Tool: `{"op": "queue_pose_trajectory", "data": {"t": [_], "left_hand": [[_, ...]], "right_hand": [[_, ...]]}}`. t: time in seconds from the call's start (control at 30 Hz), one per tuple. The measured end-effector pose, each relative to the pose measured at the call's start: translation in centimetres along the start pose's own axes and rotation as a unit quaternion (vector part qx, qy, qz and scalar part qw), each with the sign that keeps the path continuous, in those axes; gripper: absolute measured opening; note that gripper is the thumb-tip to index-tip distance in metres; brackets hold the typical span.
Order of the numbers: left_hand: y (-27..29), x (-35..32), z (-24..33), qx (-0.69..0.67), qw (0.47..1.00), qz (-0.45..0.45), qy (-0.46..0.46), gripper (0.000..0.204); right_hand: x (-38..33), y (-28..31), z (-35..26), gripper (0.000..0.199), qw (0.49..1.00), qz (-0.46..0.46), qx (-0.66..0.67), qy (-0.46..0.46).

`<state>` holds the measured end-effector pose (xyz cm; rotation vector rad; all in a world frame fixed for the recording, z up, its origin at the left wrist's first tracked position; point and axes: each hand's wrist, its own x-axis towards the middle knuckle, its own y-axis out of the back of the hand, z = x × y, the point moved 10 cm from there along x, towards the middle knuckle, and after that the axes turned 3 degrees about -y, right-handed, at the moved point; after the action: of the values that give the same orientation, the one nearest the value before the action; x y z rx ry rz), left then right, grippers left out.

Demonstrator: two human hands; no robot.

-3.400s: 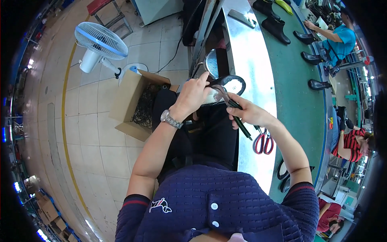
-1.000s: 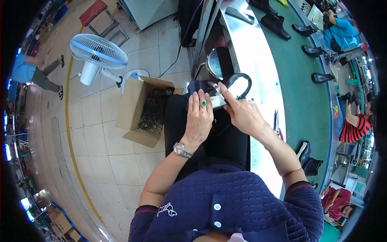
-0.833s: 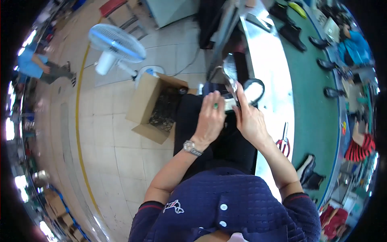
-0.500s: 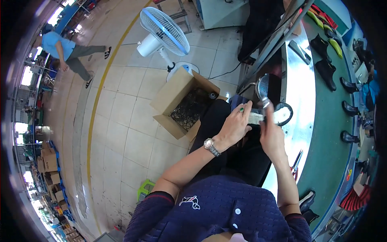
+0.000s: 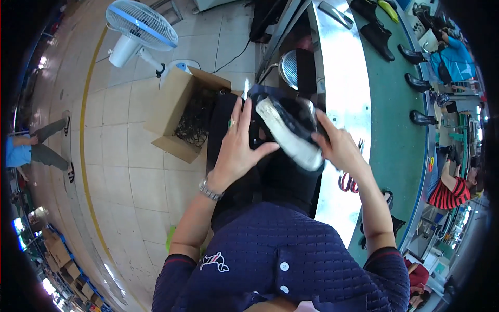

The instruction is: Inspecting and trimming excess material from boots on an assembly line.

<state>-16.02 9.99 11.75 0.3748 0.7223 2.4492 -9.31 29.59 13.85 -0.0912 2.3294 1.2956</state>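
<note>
Shoe (image 5: 287,134), long axis running upper left to lower right, upper blurred; right hand (image 5: 339,144) grasping it, left hand (image 5: 235,151) with fingers spread.

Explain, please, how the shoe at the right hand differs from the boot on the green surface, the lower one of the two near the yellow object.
The shoe is tilted in the right hand, while the boot rests on the green surface. The shoe shows a broad pale sole; the boot looks black all over. Both have dark uppers.
</note>
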Motion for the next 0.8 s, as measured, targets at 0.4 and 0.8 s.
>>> {"op": "queue_pose_trajectory", "data": {"t": [0.4, 0.8], "left_hand": [[4.2, -4.9, -4.2, 0.032, 0.990, 0.106, 0.083, 0.035], [0.4, -6.3, -1.6, 0.115, 0.992, 0.044, 0.014, 0.034]], "right_hand": [[-3.5, -5.0, -6.9, 0.051, 0.985, -0.158, 0.024, 0.072], [-2.7, -6.0, -11.5, 0.062, 0.926, -0.210, -0.265, 0.169]]}}
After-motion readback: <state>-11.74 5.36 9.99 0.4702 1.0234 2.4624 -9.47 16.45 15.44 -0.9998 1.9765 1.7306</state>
